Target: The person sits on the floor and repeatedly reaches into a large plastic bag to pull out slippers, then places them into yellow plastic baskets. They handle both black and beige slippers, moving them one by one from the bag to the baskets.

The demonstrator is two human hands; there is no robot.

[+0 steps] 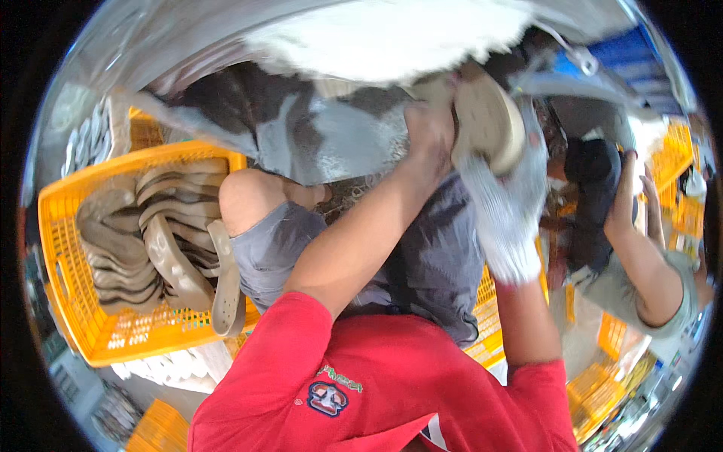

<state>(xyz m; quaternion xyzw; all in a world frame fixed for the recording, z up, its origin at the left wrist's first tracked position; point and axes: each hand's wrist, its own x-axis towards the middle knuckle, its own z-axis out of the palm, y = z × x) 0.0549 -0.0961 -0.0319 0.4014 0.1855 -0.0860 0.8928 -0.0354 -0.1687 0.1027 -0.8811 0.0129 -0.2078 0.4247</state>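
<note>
A tan, clog-like shoe [482, 120] with a paler sole edge is held up in front of me, below a large fluffy white mass [392, 38]. My right hand [506, 203], in a white knitted glove, grips the shoe from the lower right. On the shoe's left side, my bare left hand [429, 132] is closed against it; its fingertips are blurred and partly hidden. To my left, a yellow crate [90, 331] holds several stacked tan shoes [124, 241], one perforated clog [227, 290] leaning at its near side.
A grey, stained sheet-like surface [301, 124] lies beyond my knees. At right, another person's arm [640, 248] reaches forward close by. Yellow crates [595, 399] stand at the lower right, another yellow crate [160, 428] at the lower left.
</note>
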